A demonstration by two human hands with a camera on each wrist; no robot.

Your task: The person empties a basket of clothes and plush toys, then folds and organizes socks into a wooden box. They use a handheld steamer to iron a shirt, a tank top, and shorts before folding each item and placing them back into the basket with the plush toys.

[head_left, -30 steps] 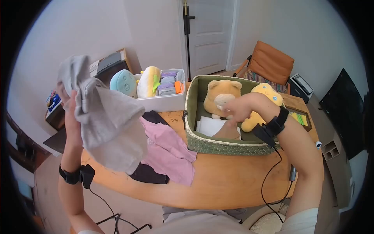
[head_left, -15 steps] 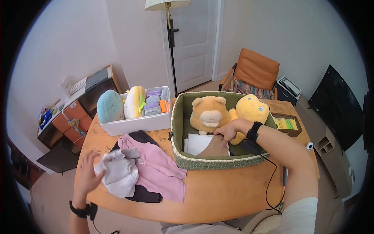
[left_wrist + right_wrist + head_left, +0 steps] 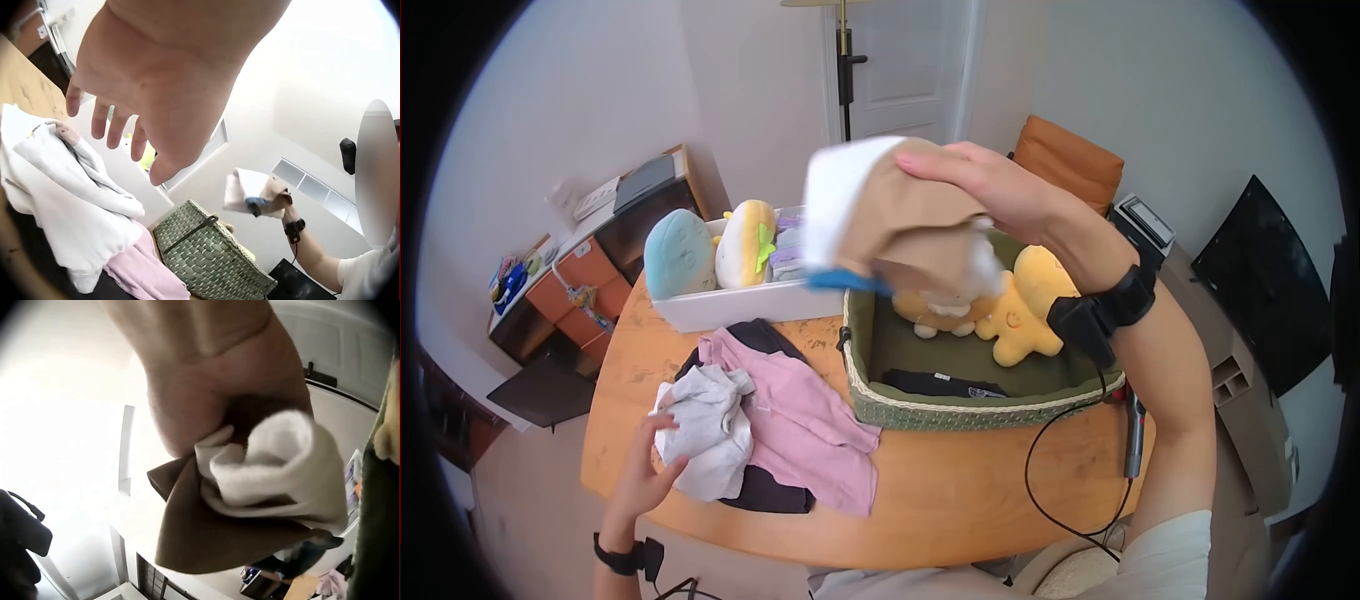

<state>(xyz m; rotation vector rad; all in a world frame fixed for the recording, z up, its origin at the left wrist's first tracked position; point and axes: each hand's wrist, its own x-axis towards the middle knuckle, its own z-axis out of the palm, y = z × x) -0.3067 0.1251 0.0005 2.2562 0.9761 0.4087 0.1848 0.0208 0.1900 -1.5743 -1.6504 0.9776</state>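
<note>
My right hand [image 3: 1000,190] grips a folded brown and white cloth [image 3: 910,215] with a blue edge, held up above the green basket [image 3: 970,415]; the right wrist view shows its folds [image 3: 219,531] hanging below the palm. At the left, my left hand [image 3: 640,470] has its fingers spread beside a crumpled light grey garment [image 3: 705,430]. That garment lies over a pink garment [image 3: 810,420] and a dark one [image 3: 775,495] on the table. A black folded cloth [image 3: 940,384] lies in the basket, near plush toys [image 3: 1020,330].
A white box [image 3: 745,308] with plush toys and folded cloths stands behind the garments. Right of the basket, a grey and black tool [image 3: 1135,440] lies on the table with a cable. An orange chair [image 3: 1065,170] and a dark screen [image 3: 1265,280] stand beyond.
The light grey garment went from my left hand onto the pile. My right hand reached into the basket, took hold of the brown and white cloth and raised it, uncovering the black cloth.
</note>
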